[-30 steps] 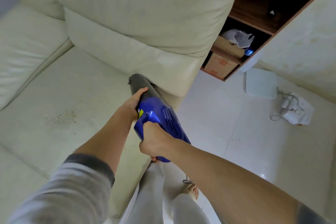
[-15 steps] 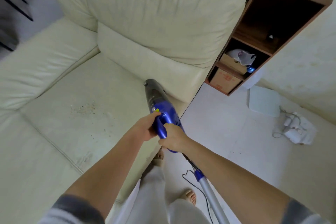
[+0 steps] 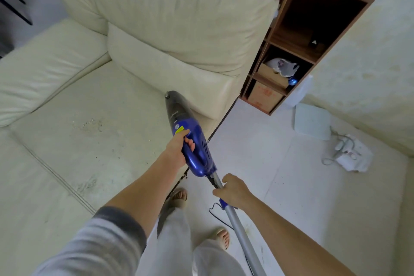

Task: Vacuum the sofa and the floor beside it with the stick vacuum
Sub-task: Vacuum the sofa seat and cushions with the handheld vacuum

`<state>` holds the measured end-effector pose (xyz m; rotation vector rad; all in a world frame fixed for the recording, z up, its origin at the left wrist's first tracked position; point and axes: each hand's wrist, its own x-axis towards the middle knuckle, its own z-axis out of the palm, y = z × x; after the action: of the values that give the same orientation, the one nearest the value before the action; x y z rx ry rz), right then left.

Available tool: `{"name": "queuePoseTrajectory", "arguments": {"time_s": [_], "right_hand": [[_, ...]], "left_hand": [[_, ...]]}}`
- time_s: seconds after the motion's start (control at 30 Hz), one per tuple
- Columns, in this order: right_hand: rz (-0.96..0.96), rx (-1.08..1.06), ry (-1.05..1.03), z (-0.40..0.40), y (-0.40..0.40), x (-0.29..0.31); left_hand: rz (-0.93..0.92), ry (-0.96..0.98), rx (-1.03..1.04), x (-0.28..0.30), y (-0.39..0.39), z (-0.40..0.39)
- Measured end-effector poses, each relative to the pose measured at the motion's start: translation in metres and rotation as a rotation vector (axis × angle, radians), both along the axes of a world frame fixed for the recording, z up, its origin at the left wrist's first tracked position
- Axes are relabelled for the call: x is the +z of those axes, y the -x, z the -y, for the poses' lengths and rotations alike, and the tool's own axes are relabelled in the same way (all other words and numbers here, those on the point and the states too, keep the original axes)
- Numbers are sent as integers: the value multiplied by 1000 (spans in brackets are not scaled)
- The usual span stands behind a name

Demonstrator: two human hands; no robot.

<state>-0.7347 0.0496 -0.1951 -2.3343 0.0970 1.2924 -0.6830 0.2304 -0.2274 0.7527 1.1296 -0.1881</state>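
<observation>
Cream sofa seat carries scattered crumbs. White tiled floor carries a flat white board and a corded white appliance.

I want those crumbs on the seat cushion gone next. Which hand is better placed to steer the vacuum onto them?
Left. The left hand grips the blue vacuum body over the sofa, nearest the crumbs. The right hand holds the grey tube over the floor.

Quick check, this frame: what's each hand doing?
Left hand: grips the vacuum's blue handle.
Right hand: holds the silver tube just below the body.
</observation>
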Motion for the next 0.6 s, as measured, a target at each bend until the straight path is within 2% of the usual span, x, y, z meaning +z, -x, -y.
{"name": "queuePoseTrajectory", "arguments": {"time_s": [0.1,0.27,0.43,0.6], "right_hand": [[103,210,155,-10,6,0],[214,387,248,-35,5,10],[372,664,340,-65,11,29],[403,818,388,-52,21,40]], "left_hand": [[-22,-90,-62,-5,-1,1],[-17,-140,-104,0,0,-14],[24,-129,-89,19,8,-34],[32,-65,-27,21,33,-26]]}}
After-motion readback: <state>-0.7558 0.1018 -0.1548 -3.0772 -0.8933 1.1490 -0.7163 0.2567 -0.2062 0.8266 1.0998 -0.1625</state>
